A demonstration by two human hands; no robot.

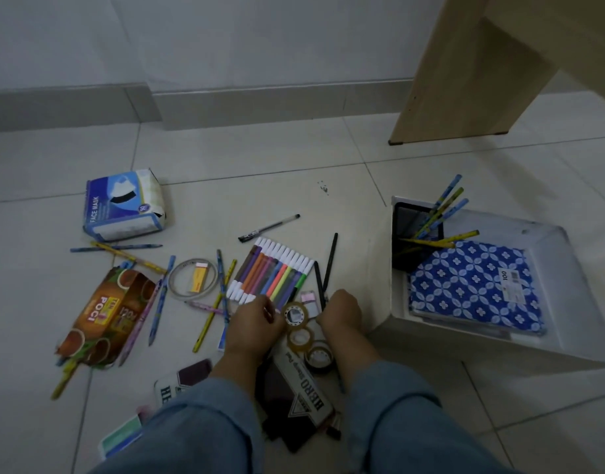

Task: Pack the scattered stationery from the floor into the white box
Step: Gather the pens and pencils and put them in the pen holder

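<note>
Pinched the clear tape roll (296, 314) at its left edge with the curled fingers of the left hand (256, 323), at the middle of the tiled floor (362, 186). Could not tell the grip of the right hand (342, 313): pressed close to the roll's right side, with fingers tucked out of sight beneath the knuckles. Saw two more tape rolls (299, 338) touching in a chain toward five o'clock from the hands, ending beside a HERO stamp pad box (304, 388) at six. Found the white box (574, 295) at three o'clock, near the right hand, open upward, already holding a blue patterned notebook (472, 289) and a black mesh pen holder (405, 230) with pencils leaning out. Still unpacked: a felt-tip marker set (273, 273) at twelve, a black gel pen (268, 227) beyond it, an eraser (198, 280) at ten inside a pale ring (170, 280), a tea carton (102, 319) at nine, a face mask box (123, 206) at eleven, plus loose pencils (162, 299) between them. Judged a dropped roll the main risk: round, hard, likely to run off across smooth tile. Judged also that the rolls might cling together, dragging the chain up with the first. Feared a careless toss into the box, enough to tip the crowded holder, and a sweep of a denim sleeve (198, 422) through the markers.
</note>
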